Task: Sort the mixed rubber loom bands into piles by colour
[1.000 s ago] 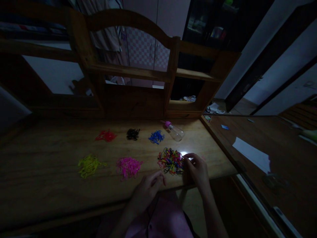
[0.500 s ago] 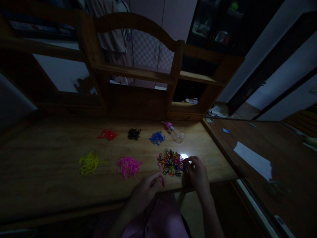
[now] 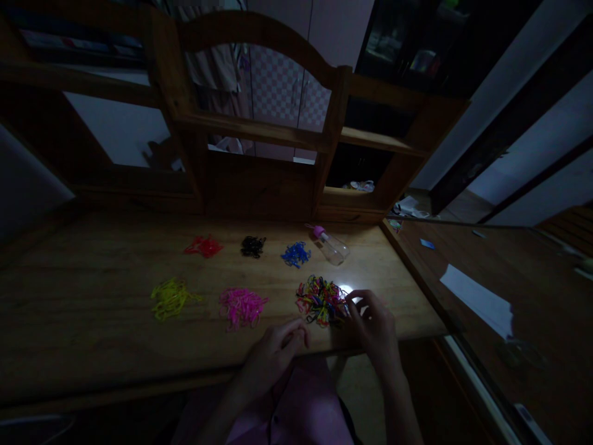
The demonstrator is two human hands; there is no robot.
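My right hand pinches with thumb and forefinger at the right edge of a mixed pile of coloured rubber bands, on a thin band there. Curled at the table's front edge is my left hand; whatever its fingers hold is hidden. Sorted by colour, other heaps lie to the left: pink rubber bands, yellow rubber bands, red rubber bands, black rubber bands and blue rubber bands.
Behind the mixed pile a clear bottle with a pink cap lies on its side. A wooden shelf unit rises along the back of the wooden table. On a brown surface to the right lies white paper.
My right hand has shifted very slightly right at the pile's edge, its fingers still pinched. The left hand keeps its place. The whole view has tilted a little.
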